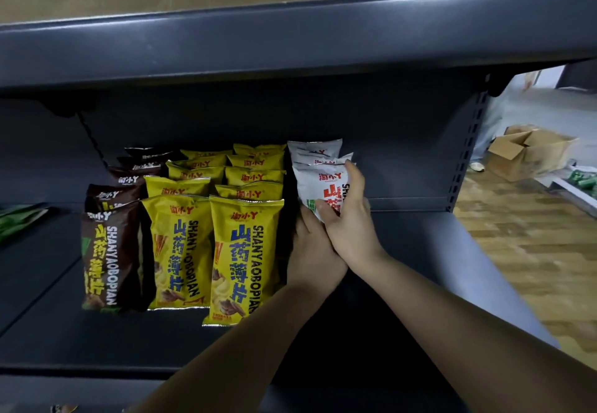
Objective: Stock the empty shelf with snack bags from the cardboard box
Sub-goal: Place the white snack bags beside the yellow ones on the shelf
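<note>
Dark shelf (420, 251): brown bags (109, 251) leftmost, two yellow rows (213, 218) beside them; cardboard box (529, 154) on floor, right. White snack bag (318, 186), red lettering, fronts white row, gripped by right hand (349, 222); left hand (311, 251) holds its base.

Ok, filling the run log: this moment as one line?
step: placing white bag | right hand grips it | left hand steadies | shelf
</note>
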Action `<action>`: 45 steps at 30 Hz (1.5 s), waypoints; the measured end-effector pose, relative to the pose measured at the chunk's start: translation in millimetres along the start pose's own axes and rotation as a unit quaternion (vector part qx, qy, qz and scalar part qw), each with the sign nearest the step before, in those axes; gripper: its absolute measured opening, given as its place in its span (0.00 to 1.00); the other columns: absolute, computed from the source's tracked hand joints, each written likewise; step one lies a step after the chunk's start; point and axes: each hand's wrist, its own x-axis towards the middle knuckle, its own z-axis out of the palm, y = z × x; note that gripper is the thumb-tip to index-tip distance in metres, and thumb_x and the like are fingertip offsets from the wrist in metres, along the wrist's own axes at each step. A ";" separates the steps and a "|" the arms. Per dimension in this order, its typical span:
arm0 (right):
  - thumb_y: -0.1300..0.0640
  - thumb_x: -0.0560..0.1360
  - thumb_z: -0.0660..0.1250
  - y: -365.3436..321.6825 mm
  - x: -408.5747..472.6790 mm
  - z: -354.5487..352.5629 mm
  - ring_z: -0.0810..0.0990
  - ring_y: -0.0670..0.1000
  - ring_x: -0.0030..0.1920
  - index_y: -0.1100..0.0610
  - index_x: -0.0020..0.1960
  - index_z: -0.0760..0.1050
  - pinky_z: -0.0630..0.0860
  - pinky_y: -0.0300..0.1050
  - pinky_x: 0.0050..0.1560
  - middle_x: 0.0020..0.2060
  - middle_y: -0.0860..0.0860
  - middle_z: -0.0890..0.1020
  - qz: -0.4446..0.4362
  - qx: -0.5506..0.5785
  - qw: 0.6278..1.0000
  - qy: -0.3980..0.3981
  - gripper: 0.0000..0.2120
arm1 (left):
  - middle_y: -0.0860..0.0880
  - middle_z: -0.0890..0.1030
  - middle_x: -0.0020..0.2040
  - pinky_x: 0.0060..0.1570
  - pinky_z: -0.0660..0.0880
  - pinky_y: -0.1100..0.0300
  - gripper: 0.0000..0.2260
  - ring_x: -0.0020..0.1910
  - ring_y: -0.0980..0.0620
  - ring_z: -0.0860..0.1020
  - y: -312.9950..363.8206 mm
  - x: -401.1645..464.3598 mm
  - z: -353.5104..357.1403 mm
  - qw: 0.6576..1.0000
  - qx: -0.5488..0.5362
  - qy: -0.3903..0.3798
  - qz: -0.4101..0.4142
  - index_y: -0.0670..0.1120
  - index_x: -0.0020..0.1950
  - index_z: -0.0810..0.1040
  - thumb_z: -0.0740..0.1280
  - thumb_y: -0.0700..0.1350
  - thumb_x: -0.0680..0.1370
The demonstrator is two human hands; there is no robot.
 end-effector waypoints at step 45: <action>0.51 0.75 0.69 23.3 4.6 -1.4 0.78 0.42 0.55 0.46 0.61 0.68 0.73 0.31 0.47 0.55 0.43 0.79 0.098 0.074 0.987 -0.105 0.18 | 0.46 0.76 0.62 0.56 0.75 0.55 0.21 0.63 0.45 0.75 -11.5 13.8 6.6 0.998 -0.060 0.014 -0.023 0.45 0.70 0.64 0.63 0.47 0.78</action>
